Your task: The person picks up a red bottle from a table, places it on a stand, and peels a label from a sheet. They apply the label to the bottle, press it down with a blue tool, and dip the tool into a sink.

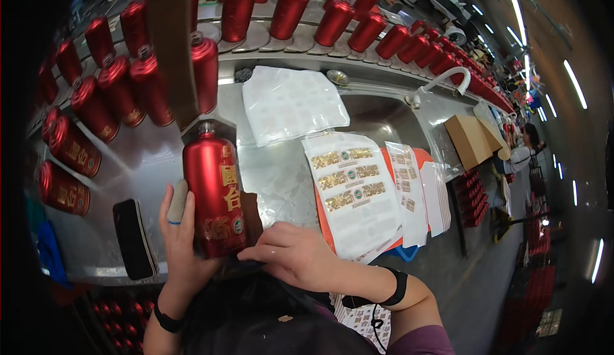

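Observation:
A glossy red bottle [210,189] with gold characters and a small round emblem stands tilted before me, its clear-topped neck pointing away. Along its left side lies my left hand [185,243], gripping it near the base; one finger wears a pale finger cot with a blue band. My right hand [294,256] is closed in a pinch at the bottle's lower right edge, and what its fingertips hold, if anything, is hidden. Right of the hands lies a sheet of gold and white labels [352,189], partly over an orange board [326,227].
A black phone [134,239] lies on the metal counter at left. Several red bottles [115,93] stand beyond it, and more line the conveyor [300,43]. A brown upright panel [174,48] rises behind my bottle. A clear plastic packet [291,102], sink [384,118] and faucet [441,86] are farther right.

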`<state>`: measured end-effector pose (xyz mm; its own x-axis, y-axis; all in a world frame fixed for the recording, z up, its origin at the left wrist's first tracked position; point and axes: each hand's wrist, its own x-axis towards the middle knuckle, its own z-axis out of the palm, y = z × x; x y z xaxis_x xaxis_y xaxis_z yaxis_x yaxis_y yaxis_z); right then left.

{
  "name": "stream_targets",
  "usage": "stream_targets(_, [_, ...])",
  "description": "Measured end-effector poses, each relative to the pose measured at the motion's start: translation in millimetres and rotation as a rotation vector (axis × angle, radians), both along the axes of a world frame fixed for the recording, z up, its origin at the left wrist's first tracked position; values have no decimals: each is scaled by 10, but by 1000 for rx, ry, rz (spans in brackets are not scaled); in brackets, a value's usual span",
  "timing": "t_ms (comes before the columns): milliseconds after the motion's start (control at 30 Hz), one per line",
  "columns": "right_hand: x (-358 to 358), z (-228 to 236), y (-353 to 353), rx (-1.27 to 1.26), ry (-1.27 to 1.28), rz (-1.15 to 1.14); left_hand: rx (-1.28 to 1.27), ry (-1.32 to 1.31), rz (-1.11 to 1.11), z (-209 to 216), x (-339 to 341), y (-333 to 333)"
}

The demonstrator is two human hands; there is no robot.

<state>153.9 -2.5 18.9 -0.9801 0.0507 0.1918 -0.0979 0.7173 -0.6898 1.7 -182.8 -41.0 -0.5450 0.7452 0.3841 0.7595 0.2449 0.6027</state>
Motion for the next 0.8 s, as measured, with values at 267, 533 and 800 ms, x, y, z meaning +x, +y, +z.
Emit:
stream_targets(267, [426,409,995,-216,-231,-340,-96,-252,-47,-378,-32,-358])
stream_targets(533, [1473,-60,3515,-580,-152,-1129,-101,-359,-82,-488,-55,-526])
stream_targets(800, [1024,-372,4616,-165,-315,-1459,-103,-264,-6,-392,18,-578])
